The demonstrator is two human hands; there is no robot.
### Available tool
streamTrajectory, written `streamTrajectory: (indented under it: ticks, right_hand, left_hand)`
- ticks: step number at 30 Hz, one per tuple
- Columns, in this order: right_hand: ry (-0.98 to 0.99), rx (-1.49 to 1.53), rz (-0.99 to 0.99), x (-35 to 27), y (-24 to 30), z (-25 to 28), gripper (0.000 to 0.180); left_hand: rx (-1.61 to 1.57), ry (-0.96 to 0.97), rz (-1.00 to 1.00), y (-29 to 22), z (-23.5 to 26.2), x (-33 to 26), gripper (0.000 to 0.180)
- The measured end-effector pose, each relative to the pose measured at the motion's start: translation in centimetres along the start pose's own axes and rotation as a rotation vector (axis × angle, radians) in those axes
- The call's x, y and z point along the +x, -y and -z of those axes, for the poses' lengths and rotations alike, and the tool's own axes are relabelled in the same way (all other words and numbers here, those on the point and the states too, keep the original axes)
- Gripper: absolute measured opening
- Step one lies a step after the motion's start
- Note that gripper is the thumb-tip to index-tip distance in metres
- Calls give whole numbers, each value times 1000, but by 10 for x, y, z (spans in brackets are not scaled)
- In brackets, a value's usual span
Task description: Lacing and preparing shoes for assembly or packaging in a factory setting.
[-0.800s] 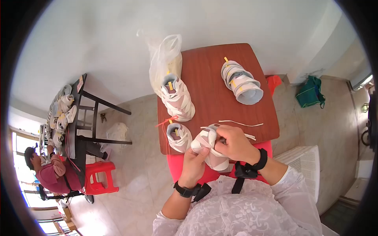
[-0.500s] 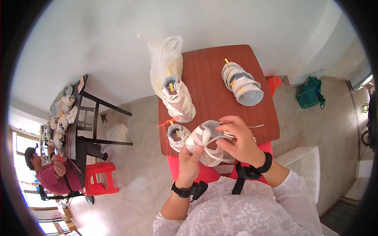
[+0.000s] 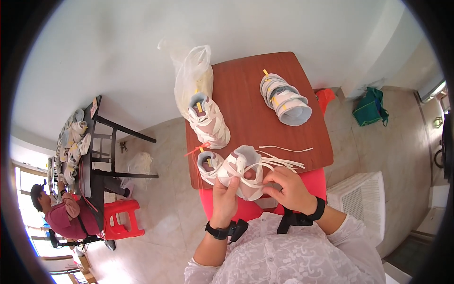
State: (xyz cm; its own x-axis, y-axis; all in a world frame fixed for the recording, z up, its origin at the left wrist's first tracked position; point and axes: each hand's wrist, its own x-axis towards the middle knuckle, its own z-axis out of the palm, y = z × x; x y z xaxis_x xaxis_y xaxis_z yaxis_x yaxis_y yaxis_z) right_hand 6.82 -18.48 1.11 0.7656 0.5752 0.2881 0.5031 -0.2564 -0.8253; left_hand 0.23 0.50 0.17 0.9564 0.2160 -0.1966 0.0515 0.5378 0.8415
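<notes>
- My left hand (image 3: 224, 196) grips the white-and-pink fabric sneaker (image 3: 242, 173) by its side.
- My right hand (image 3: 289, 188) pinches its limp white laces (image 3: 279, 163).
- Judged light, soft; hold the sole.

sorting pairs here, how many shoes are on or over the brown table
4: one held in both hands, one beside it at the near left edge, one by the plastic bag, one far right. Others may be hidden.
</notes>
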Motion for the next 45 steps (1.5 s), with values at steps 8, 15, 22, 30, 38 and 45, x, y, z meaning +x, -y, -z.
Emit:
streamTrajectory:
  ticks: [8,15,22,30,38,45]
  right_hand:
    - [79,397,-362,-1,-4,11,7]
    - [94,418,-402,9,-4,26,9]
    - [75,350,-369,15,-1,37,11]
    - [136,435,-451,8,-17,26,11]
    - [-55,151,-198,24,5,24,15]
    - [258,-66,68,49,-1,10,25]
  left_hand:
    - [51,2,-20,1,1,-4,33]
    - [118,-9,-22,0,8,-2,33]
    - [87,-41,27,2,13,-3,33]
    - [34,-32,85,-4,10,-3,35]
    - [-30,-21,160,-7,6,-2,34]
    - [177,27,42,3,4,-5,29]
